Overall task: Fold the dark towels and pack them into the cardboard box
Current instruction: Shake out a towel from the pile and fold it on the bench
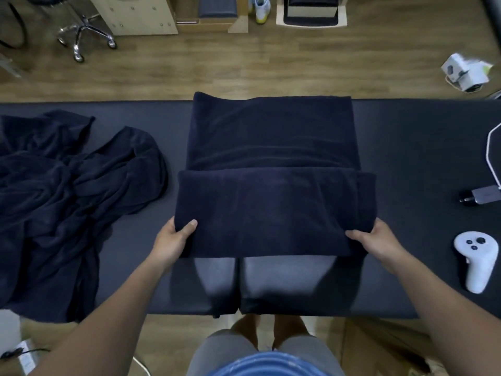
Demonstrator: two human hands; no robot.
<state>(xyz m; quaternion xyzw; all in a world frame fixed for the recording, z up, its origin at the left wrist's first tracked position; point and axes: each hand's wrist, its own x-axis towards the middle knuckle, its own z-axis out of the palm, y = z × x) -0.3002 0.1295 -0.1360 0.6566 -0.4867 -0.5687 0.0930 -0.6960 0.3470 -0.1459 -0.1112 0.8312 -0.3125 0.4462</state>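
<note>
A: Nearest first: any sign of the box (385,346)?

B: Hard to say. Brown flaps low on the right, below the worktop (412,147), possibly it; too blurred to confirm. Nothing visibly packed.

A: Then the grip?

B: Pinched at the near-left corner by the left hand (173,240), thumb (190,226) on top. Gripped at the near-right corner by the right hand (379,240) in the same way. Both closed on the towel (271,207).

A: Why two corners at once?

B: Most likely to keep the leading edge straight and level while doubling it over, away from the body. Looks mid-fold, not yet laid down.

A: And the towel itself?

B: Dark navy, thick, soft-napped. Near part lifted off the worktop as a broad doubled band with a rounded upper edge. Far part lying flat, faintly rippled, reaching right to the far edge. Centred in front of the body.

A: To the sides?

B: Left, a rumpled pile (67,191) of the same dark cloth, unfolded, partly hanging over the near edge, presumably kept within reach for later. Right, a white controller (475,260) and a plug (479,198) with cable, well apart from the towel.

A: Farther off?

B: Only wooden floor (244,66) and a wheeled chair (84,31).
</note>
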